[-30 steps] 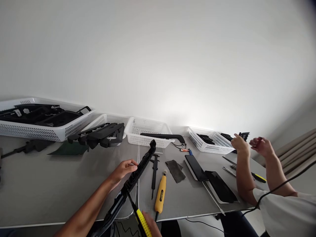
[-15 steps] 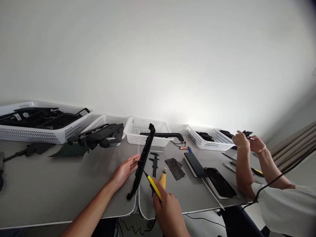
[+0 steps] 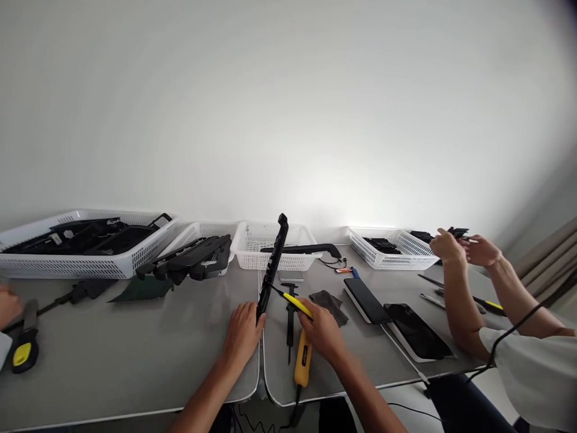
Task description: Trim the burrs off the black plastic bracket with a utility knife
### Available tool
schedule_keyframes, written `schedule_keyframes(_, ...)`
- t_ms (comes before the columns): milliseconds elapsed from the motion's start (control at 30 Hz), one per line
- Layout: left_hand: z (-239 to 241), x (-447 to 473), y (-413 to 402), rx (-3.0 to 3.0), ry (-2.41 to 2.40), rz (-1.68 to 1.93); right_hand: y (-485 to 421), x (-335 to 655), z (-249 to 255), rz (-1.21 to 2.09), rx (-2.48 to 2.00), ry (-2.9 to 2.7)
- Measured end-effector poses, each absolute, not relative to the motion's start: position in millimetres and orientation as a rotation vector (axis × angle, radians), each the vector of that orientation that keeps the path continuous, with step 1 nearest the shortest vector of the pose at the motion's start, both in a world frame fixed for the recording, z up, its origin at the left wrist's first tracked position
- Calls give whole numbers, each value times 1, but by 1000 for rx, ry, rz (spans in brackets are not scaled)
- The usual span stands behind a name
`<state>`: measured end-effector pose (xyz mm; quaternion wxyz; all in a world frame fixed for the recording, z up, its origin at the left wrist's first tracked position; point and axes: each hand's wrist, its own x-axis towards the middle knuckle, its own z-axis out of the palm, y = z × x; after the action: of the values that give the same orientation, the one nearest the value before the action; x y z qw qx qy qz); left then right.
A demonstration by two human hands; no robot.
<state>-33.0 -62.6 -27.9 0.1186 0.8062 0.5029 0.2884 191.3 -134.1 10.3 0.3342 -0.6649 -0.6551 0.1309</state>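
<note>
We see the left hand [image 3: 243, 334] gripping the lower end of a long black strip [image 3: 274, 264]. The strip stands nearly upright near the middle of the tabletop [image 3: 135, 349], leaning slightly right. The right hand [image 3: 322, 331] pinches a yellow-handled pick [image 3: 297, 305]; its thin tip seems to touch the strip, though we cannot be sure. Between the hands lies a black caliper [image 3: 289, 319], and a yellow power tool [image 3: 303, 364] rests by the front edge. White baskets [image 3: 295, 263] line the far edge. At the right edge a co-worker's hands [image 3: 446, 246] hold a small black part [image 3: 458, 231].
</note>
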Motion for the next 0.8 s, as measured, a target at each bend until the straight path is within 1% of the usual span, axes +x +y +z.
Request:
schedule_keyframes(333, -20, -29, -62, 2415, 1480, 629, -134, 207, -20, 277, -1599, -1620)
schedule_keyframes(800, -14, -31, -61, 2365, 1467, 582, -132, 205, -19, 262, -1629, -1626)
